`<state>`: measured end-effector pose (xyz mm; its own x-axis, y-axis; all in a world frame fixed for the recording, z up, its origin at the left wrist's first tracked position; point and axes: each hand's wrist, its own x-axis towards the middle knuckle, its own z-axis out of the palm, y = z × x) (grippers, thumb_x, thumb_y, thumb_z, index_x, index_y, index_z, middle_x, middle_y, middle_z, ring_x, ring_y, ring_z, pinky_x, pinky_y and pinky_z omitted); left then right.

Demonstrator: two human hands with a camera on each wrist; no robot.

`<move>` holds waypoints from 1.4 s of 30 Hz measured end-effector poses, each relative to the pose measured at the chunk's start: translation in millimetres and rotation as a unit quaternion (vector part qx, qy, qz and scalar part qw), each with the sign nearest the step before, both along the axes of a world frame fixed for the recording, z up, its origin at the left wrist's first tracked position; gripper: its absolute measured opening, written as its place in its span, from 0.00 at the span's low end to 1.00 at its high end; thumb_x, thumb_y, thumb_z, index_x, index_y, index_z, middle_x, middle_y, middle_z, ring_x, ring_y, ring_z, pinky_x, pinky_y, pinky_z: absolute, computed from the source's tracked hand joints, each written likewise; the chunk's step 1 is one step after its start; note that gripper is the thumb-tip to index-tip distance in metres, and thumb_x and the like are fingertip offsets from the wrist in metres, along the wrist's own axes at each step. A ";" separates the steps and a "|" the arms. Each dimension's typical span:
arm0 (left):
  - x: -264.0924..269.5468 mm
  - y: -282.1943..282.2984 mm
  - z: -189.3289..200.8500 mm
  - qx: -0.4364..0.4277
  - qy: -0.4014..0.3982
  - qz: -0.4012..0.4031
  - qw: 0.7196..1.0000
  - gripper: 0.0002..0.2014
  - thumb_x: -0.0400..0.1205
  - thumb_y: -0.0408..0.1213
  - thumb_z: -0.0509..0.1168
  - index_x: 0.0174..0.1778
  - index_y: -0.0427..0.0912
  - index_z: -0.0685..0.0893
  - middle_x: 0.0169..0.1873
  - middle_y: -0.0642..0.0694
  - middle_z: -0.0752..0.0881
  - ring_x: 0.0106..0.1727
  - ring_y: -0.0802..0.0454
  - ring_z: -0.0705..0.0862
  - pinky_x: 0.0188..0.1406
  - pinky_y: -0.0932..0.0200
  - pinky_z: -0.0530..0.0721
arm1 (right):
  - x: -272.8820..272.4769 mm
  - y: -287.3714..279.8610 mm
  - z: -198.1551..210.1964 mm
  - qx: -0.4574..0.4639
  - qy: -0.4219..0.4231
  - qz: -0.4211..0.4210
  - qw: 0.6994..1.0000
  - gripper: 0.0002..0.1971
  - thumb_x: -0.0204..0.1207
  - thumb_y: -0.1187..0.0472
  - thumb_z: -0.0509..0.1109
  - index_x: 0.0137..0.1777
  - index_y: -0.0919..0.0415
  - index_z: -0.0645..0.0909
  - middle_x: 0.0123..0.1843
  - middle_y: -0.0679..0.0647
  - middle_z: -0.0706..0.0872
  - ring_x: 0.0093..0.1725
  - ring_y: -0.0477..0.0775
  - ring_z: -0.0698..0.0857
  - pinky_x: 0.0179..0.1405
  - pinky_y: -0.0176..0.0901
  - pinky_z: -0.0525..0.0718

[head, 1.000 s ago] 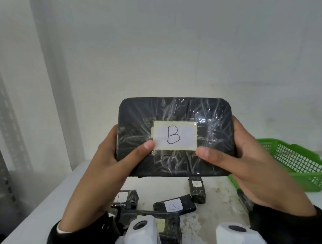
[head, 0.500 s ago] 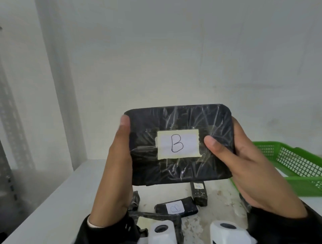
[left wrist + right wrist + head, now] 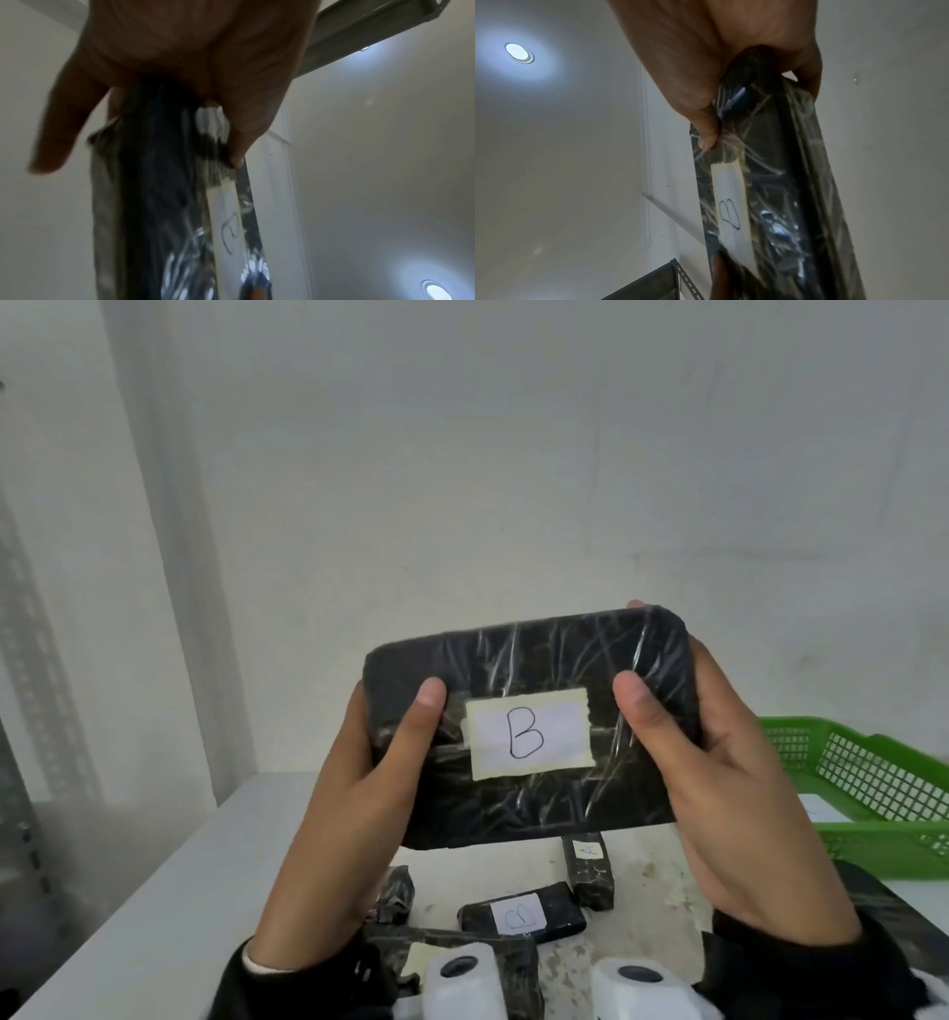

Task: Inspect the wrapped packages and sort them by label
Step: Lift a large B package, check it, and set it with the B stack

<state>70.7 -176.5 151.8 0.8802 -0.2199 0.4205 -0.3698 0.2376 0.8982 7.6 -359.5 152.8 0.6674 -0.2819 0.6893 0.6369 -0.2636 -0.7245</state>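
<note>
Both hands held one large black package (image 3: 529, 726) up in the air above the counter (image 3: 169, 891), its label (image 3: 529, 734) (a hand-written "B") facing the person. The left hand (image 3: 354, 819) gripped the package's left end, thumb pressed flat on the front just left of the label, with the other fingers (image 3: 54, 130) behind it; in the left wrist view one of those fingers stood out nearly straight, away from the wrap. The right hand (image 3: 729, 793) gripped the right end the same way, thumb on the front right of the label, the fingers curled around the back and a fingertip showing over the top far corner. The package was tilted slightly, right end higher. Below it on the counter lay smaller wrapped packages: one marked "B" (image 3: 521, 914) near the middle, and one marked "A" (image 3: 589, 868) just right of and beyond it. A green basket (image 3: 873, 793) stood at the right.
</note>
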 end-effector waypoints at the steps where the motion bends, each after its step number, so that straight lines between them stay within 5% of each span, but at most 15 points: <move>1: 0.4 1.3 0.3 0.007 0.005 -0.012 1.000 0.19 0.70 0.60 0.66 0.56 0.65 0.86 0.53 0.59 0.92 0.57 0.62 0.89 0.60 0.51 0.84 | -1.0 -1.4 0.7 -0.011 0.005 -0.010 1.000 0.27 0.77 0.49 0.67 0.78 0.44 0.74 0.67 0.38 0.86 0.70 0.39 0.81 0.73 0.43 0.76; 4: 2.6 6.3 0.1 0.009 -0.007 -0.013 1.000 0.19 0.70 0.56 0.65 0.56 0.61 0.86 0.53 0.55 0.92 0.57 0.57 0.90 0.59 0.47 0.86 | -1.9 -5.4 1.3 -0.060 0.065 -0.048 0.995 0.37 0.74 0.39 0.65 0.82 0.27 0.55 0.68 0.15 0.73 0.70 0.19 0.71 0.67 0.22 0.69; 7: 2.4 6.0 0.1 -0.007 -0.033 0.016 0.999 0.22 0.71 0.55 0.66 0.60 0.56 0.85 0.54 0.53 0.92 0.57 0.56 0.90 0.59 0.46 0.86 | 1.7 -3.2 -0.2 -0.075 0.160 -0.044 0.983 0.43 0.66 0.22 0.59 0.77 0.16 0.39 0.58 0.02 0.66 0.64 0.13 0.65 0.75 0.40 0.67; 9: 2.9 4.8 -1.1 -0.014 -0.048 0.025 0.998 0.21 0.73 0.57 0.70 0.62 0.57 0.85 0.58 0.52 0.90 0.61 0.54 0.88 0.63 0.46 0.84 | 3.4 -3.6 -0.6 -0.020 0.173 0.005 0.985 0.48 0.56 0.12 0.56 0.79 0.19 0.52 0.68 0.14 0.74 0.72 0.27 0.73 0.71 0.55 0.79; 11: 5.2 5.1 -2.3 -0.011 -0.060 0.036 0.997 0.23 0.73 0.65 0.71 0.63 0.63 0.85 0.65 0.50 0.86 0.68 0.54 0.84 0.69 0.44 0.80 | 2.6 -4.8 0.9 0.051 0.180 0.068 0.980 0.45 0.56 0.14 0.50 0.76 0.28 0.69 0.70 0.31 0.82 0.71 0.40 0.81 0.66 0.60 0.84; 15: 3.4 3.0 0.8 0.019 -0.088 0.004 0.996 0.38 0.64 0.84 0.56 0.66 0.72 0.81 0.69 0.63 0.82 0.75 0.62 0.76 0.75 0.39 0.72 | 5.0 -10.0 1.3 0.131 0.142 0.076 0.978 0.36 0.67 0.18 0.56 0.72 0.32 0.75 0.71 0.38 0.83 0.72 0.45 0.81 0.70 0.64 0.78; 18: 1.5 -1.5 1.3 0.019 -0.037 -0.016 0.999 0.46 0.48 0.91 0.54 0.65 0.83 0.76 0.72 0.72 0.77 0.79 0.60 0.70 0.76 0.30 0.67 | 8.7 -13.8 -1.8 0.153 0.097 0.059 0.982 0.27 0.70 0.34 0.59 0.65 0.43 0.81 0.63 0.50 0.88 0.66 0.54 0.85 0.64 0.60 0.81; 22: -1.4 -9.5 1.8 -0.016 -0.012 -0.021 1.000 0.34 0.63 0.76 0.68 0.67 0.73 0.80 0.65 0.62 0.86 0.69 0.59 0.83 0.69 0.36 0.79 | 8.1 -14.7 -2.0 0.157 0.086 0.070 0.981 0.27 0.66 0.37 0.61 0.64 0.46 0.81 0.59 0.50 0.88 0.62 0.51 0.84 0.57 0.56 0.79; 25: -1.7 -12.9 0.9 -0.030 -0.020 -0.018 0.999 0.26 0.72 0.58 0.67 0.68 0.69 0.81 0.59 0.56 0.89 0.61 0.57 0.88 0.68 0.39 0.81 | 6.6 -13.8 -2.0 0.120 0.118 0.068 0.983 0.45 0.61 0.18 0.61 0.74 0.43 0.75 0.71 0.46 0.83 0.73 0.49 0.79 0.69 0.61 0.75; 27: -0.7 -13.6 0.4 -0.038 -0.029 -0.017 0.999 0.25 0.71 0.57 0.69 0.66 0.70 0.81 0.57 0.56 0.90 0.58 0.57 0.89 0.67 0.41 0.81 | 5.7 -11.4 -1.7 0.093 0.120 0.054 0.987 0.45 0.56 0.17 0.66 0.69 0.44 0.78 0.69 0.45 0.84 0.70 0.48 0.81 0.70 0.62 0.76; 30: -0.4 -15.1 1.3 -0.079 -0.022 -0.013 0.997 0.26 0.64 0.62 0.66 0.59 0.69 0.85 0.54 0.59 0.89 0.58 0.58 0.86 0.64 0.42 0.81 | 4.1 -6.4 0.6 0.104 0.102 0.045 0.988 0.18 0.70 0.38 0.69 0.53 0.48 0.80 0.55 0.46 0.90 0.56 0.46 0.87 0.68 0.65 0.78; 32: -0.7 -16.6 1.3 -0.096 -0.009 -0.012 0.995 0.24 0.65 0.64 0.66 0.58 0.67 0.87 0.55 0.60 0.89 0.61 0.58 0.85 0.64 0.41 0.82 | 3.3 -5.6 0.4 0.097 0.097 0.039 0.990 0.12 0.72 0.44 0.66 0.50 0.47 0.80 0.52 0.45 0.90 0.55 0.46 0.86 0.71 0.69 0.75; 34: -0.5 -17.7 0.5 -0.095 0.007 -0.009 0.995 0.20 0.70 0.57 0.68 0.59 0.64 0.86 0.52 0.59 0.90 0.57 0.58 0.86 0.67 0.37 0.81 | 0.9 -5.8 1.1 0.083 0.099 0.043 0.991 0.18 0.70 0.36 0.67 0.53 0.46 0.80 0.54 0.45 0.90 0.58 0.46 0.87 0.72 0.69 0.75; 38: 1.5 -17.4 0.3 -0.089 0.001 -0.005 0.996 0.18 0.73 0.48 0.65 0.59 0.58 0.87 0.48 0.55 0.90 0.52 0.55 0.87 0.68 0.35 0.81 | 0.7 -5.8 0.5 0.076 0.113 0.048 0.990 0.47 0.53 0.15 0.65 0.65 0.48 0.79 0.65 0.51 0.87 0.68 0.51 0.83 0.72 0.64 0.76; 42: -2.8 -16.1 2.1 -0.084 0.000 -0.009 0.996 0.16 0.71 0.58 0.68 0.53 0.60 0.88 0.49 0.56 0.91 0.53 0.58 0.88 0.67 0.39 0.82 | 3.7 -7.7 0.8 0.112 0.094 0.059 0.987 0.29 0.62 0.36 0.69 0.54 0.59 0.75 0.50 0.50 0.86 0.53 0.51 0.83 0.67 0.66 0.75</move>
<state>68.0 -192.6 153.8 0.8767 -0.1628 0.4527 -0.3639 0.3911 0.8453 11.3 -367.1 153.6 0.8146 -0.3262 0.4796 0.5028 -0.0148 -0.8642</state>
